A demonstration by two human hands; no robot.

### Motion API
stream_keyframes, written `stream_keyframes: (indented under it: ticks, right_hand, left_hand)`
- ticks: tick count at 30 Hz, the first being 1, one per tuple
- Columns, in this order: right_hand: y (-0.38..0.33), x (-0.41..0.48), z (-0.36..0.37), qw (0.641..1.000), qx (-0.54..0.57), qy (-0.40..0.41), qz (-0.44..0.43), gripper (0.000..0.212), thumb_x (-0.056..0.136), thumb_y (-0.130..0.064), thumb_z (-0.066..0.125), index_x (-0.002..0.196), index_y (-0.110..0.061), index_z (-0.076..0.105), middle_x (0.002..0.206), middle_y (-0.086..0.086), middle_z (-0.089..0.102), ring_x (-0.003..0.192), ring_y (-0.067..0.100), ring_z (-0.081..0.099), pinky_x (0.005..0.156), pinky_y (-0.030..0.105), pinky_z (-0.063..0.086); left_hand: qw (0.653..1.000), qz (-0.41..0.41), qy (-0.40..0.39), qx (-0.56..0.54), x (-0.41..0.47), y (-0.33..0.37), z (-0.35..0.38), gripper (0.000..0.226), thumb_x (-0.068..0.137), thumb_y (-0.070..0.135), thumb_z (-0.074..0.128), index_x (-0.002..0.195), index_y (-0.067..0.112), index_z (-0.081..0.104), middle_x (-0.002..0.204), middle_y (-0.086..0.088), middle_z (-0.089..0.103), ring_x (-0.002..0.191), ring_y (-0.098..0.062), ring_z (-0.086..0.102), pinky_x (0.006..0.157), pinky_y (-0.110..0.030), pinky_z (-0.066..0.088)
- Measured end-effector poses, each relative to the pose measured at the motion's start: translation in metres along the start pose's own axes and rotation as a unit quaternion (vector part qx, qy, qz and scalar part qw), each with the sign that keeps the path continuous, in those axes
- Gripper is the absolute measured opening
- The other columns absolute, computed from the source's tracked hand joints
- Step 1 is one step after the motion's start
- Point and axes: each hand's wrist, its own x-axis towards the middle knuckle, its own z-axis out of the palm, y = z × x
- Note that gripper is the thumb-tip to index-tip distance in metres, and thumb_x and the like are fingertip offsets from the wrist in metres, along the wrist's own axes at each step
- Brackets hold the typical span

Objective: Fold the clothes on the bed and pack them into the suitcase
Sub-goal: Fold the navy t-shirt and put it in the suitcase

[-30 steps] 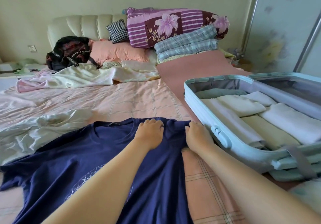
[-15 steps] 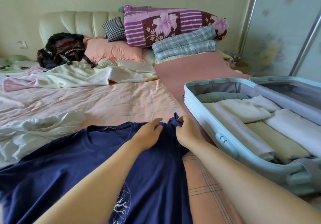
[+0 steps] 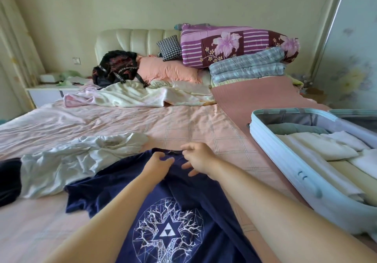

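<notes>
A navy T-shirt with a white tree print lies on the pink bed sheet in front of me, its right side folded over towards the middle. My left hand pinches the fabric at the collar. My right hand hovers just beside it over the collar with its fingers spread and blurred, holding nothing that I can make out. The light blue suitcase lies open on the bed at my right, with several folded white and cream garments inside.
A crumpled white garment lies left of the T-shirt, and a dark garment at the left edge. Pillows, folded quilts, a black backpack and a rumpled blanket fill the head of the bed.
The shirt's right shoulder, gripped by both hands earlier, is now folded inwards. Both hands have shifted left to the collar and the right hand's fingers have opened. The view has tilted up.
</notes>
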Motion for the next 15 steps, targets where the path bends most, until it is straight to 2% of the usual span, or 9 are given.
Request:
stream_keyframes:
  ticks: [2,3,4,6,8,9,11,13,15]
  right_hand:
    - [0.017,0.005,-0.007,0.991,-0.126,0.039,-0.018,0.04,0.097,-0.005,0.043,0.125,-0.022,0.065,0.116,-0.001,0.065,0.106,0.022,0.068,0.08,0.032,0.057]
    - [0.025,0.004,-0.011,0.982,-0.185,0.04,-0.028,0.043,0.094,-0.002,0.043,0.123,-0.023,0.066,0.122,-0.001,0.065,0.113,0.02,0.064,0.09,0.03,0.052]
    - [0.033,0.004,-0.013,0.972,-0.23,0.037,-0.037,0.043,0.094,-0.003,0.044,0.124,-0.024,0.067,0.128,-0.002,0.064,0.118,0.018,0.061,0.096,0.027,0.048]
    - [0.041,0.001,-0.017,0.956,-0.285,0.031,-0.067,0.042,0.095,-0.009,0.049,0.13,-0.025,0.064,0.137,-0.003,0.06,0.125,0.017,0.056,0.104,0.026,0.044]
    - [0.045,0.001,-0.017,0.931,-0.344,0.029,-0.118,0.047,0.093,-0.017,0.056,0.139,-0.025,0.058,0.145,-0.002,0.055,0.132,0.021,0.05,0.109,0.029,0.039]
    - [0.046,0.003,-0.015,0.916,-0.379,0.018,-0.131,0.054,0.091,-0.021,0.059,0.144,-0.026,0.052,0.151,0.0,0.049,0.138,0.022,0.044,0.113,0.031,0.035]
    - [0.049,0.008,-0.007,0.891,-0.438,-0.026,-0.116,0.074,0.086,-0.028,0.061,0.155,-0.029,0.034,0.164,0.005,0.026,0.15,0.023,0.023,0.121,0.035,0.022]
    - [0.055,0.015,0.002,0.877,-0.469,-0.075,-0.071,0.085,0.083,-0.028,0.057,0.159,-0.031,0.019,0.168,0.007,0.007,0.154,0.023,0.007,0.124,0.041,0.014]
    - [0.061,0.023,0.01,0.882,-0.464,-0.068,-0.057,0.082,0.084,-0.027,0.051,0.159,-0.03,0.018,0.168,0.006,0.008,0.154,0.025,0.009,0.123,0.042,0.015]
  left_hand:
    - [0.996,0.029,-0.011,0.088,-0.003,-0.007,0.002,0.046,0.085,0.03,0.069,0.126,0.021,0.052,0.119,0.0,0.06,0.109,-0.023,0.058,0.087,-0.029,0.045]
    - [0.992,0.05,-0.004,0.118,-0.002,-0.007,0.004,0.044,0.086,0.02,0.066,0.128,0.019,0.053,0.124,-0.001,0.061,0.113,-0.024,0.057,0.089,-0.028,0.044]
    - [0.989,0.07,0.014,0.126,-0.002,-0.005,0.004,0.041,0.087,0.012,0.058,0.127,0.019,0.053,0.124,-0.004,0.062,0.11,-0.026,0.057,0.088,-0.029,0.044]
    - [0.99,0.084,0.062,0.097,0.001,0.004,0.0,0.04,0.086,0.001,0.042,0.121,0.017,0.052,0.109,-0.01,0.063,0.094,-0.029,0.056,0.078,-0.032,0.043]
    - [0.985,0.092,0.119,0.088,0.009,0.01,-0.01,0.041,0.085,-0.001,0.036,0.12,0.016,0.048,0.099,-0.012,0.058,0.086,-0.031,0.053,0.073,-0.033,0.04]
    - [0.979,0.101,0.135,0.116,0.014,0.009,-0.015,0.043,0.086,-0.001,0.035,0.123,0.016,0.046,0.101,-0.014,0.058,0.087,-0.033,0.055,0.072,-0.034,0.041]
    - [0.961,0.111,0.119,0.225,0.023,0.0,-0.024,0.046,0.089,-0.002,0.037,0.132,0.015,0.041,0.113,-0.019,0.059,0.098,-0.037,0.06,0.074,-0.037,0.043]
    - [0.935,0.109,0.08,0.327,0.025,-0.011,-0.027,0.05,0.09,-0.003,0.04,0.138,0.011,0.035,0.122,-0.021,0.056,0.106,-0.038,0.061,0.079,-0.04,0.046]
    - [0.916,0.115,0.075,0.376,0.025,-0.02,-0.023,0.05,0.091,-0.002,0.042,0.139,0.01,0.034,0.129,-0.019,0.048,0.109,-0.036,0.06,0.08,-0.041,0.048]
